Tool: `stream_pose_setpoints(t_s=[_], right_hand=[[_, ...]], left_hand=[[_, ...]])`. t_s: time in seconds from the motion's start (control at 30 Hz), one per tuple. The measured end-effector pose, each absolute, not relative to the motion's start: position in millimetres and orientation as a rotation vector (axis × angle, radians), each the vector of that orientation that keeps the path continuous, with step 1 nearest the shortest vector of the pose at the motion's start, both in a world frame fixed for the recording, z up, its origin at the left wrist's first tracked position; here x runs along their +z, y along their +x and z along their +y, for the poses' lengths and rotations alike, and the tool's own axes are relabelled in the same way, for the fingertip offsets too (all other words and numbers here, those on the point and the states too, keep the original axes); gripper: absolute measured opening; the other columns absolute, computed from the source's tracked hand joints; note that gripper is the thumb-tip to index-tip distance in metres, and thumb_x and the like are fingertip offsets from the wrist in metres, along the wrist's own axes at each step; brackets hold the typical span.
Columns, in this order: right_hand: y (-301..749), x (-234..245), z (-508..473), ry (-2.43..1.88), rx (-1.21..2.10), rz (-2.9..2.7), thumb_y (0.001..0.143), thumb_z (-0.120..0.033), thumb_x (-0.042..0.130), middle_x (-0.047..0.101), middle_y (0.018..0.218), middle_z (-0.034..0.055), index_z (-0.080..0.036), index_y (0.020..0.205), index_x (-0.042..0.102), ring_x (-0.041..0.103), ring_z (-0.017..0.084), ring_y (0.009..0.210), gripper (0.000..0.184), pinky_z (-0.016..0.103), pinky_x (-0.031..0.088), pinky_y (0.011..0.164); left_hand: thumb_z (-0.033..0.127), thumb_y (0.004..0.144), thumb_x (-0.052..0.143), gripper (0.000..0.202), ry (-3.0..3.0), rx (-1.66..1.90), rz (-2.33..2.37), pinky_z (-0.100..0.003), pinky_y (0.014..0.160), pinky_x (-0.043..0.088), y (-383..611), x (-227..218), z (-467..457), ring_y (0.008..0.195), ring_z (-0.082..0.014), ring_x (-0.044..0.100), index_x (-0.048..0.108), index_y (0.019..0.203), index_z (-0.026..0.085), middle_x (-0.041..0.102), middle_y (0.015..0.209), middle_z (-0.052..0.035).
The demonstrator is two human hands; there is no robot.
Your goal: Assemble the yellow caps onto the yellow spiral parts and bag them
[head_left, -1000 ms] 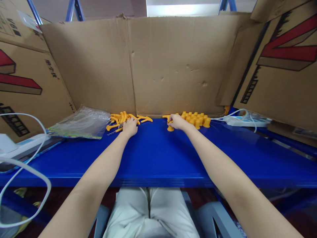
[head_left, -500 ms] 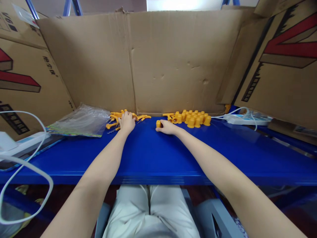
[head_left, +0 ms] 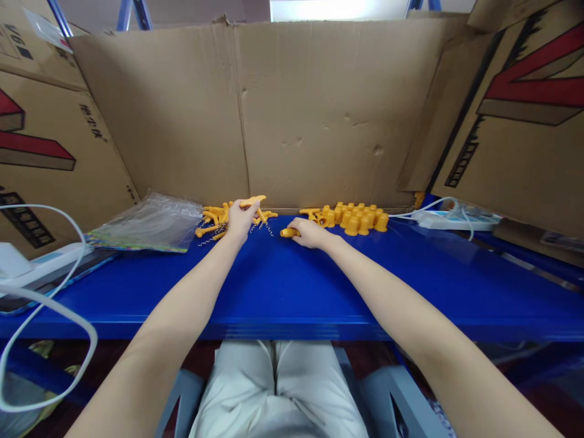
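My left hand (head_left: 239, 220) is closed on the yellow handle of a corkscrew (head_left: 253, 201), lifted over the pile, with a metal spiral hanging down below it. More yellow corkscrews (head_left: 210, 228) lie heaped beside and under that hand, some with their spirals showing. Closed around a yellow cup-shaped cap (head_left: 288, 233), my right hand (head_left: 309, 233) keeps it tipped on its side just above or on the blue table; I cannot tell which. Behind and to the right of this hand stand several more yellow caps (head_left: 360, 218) in rows, with another yellow corkscrew (head_left: 312, 213) lying at their left end.
Cardboard walls (head_left: 319, 115) enclose the back and sides of the blue table (head_left: 283, 286). On the left lie clear plastic bags (head_left: 146, 222) and a white cable (head_left: 91, 328). A white power strip (head_left: 456, 220) sits at the right.
My left hand has raised a corkscrew from the pile. The cap in my right hand has turned from upright onto its side, its end now pointing left.
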State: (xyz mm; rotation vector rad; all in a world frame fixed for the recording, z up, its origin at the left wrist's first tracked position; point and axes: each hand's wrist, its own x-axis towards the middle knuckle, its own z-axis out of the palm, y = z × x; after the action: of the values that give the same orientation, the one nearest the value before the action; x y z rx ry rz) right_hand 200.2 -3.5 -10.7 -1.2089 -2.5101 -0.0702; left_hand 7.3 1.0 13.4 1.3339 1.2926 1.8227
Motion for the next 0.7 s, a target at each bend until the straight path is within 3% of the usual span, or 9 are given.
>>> stream_pose_setpoints(t_s=[0.33, 0.57, 0.7], right_hand=[[196.4, -10.8, -2.8, -1.016, 0.030, -2.494, 0.074, -0.010, 0.059, 0.062, 0.105, 0.0103, -0.013, 0.100, 0.063, 0.057, 0.019, 0.096, 0.027, 0.030, 0.041, 0.086], [197.0, -4.4, -9.5, -1.210, 0.072, -2.463, 0.079, -0.022, 0.062, 0.065, 0.107, 0.0099, -0.014, 0.103, 0.065, 0.059, 0.021, 0.098, 0.025, 0.027, 0.042, 0.085], [198.6, -3.6, -7.6, -1.274, 0.082, -2.397, 0.082, -0.021, 0.058, 0.066, 0.107, 0.0097, -0.014, 0.104, 0.064, 0.060, 0.021, 0.097, 0.024, 0.026, 0.042, 0.083]], left_hand=[[0.012, 0.074, 0.064, 0.026, 1.225, 1.778, 1.282, -0.016, 0.044, 0.040, 9.9, 16.0, -7.2, 0.046, -0.0068, 0.057, 0.040, 0.082, 0.018, 0.059, 0.065, 0.0041], [0.014, 0.076, 0.062, 0.029, 1.255, 1.715, 1.313, -0.019, 0.047, 0.045, 8.8, 13.6, -2.1, 0.049, -0.0100, 0.061, 0.036, 0.086, 0.020, 0.058, 0.062, 0.0054], [0.013, 0.075, 0.061, 0.027, 1.441, 1.559, 1.371, -0.023, 0.053, 0.046, 7.8, 7.4, -1.2, 0.054, -0.0120, 0.062, 0.038, 0.087, 0.020, 0.058, 0.064, 0.0044]])
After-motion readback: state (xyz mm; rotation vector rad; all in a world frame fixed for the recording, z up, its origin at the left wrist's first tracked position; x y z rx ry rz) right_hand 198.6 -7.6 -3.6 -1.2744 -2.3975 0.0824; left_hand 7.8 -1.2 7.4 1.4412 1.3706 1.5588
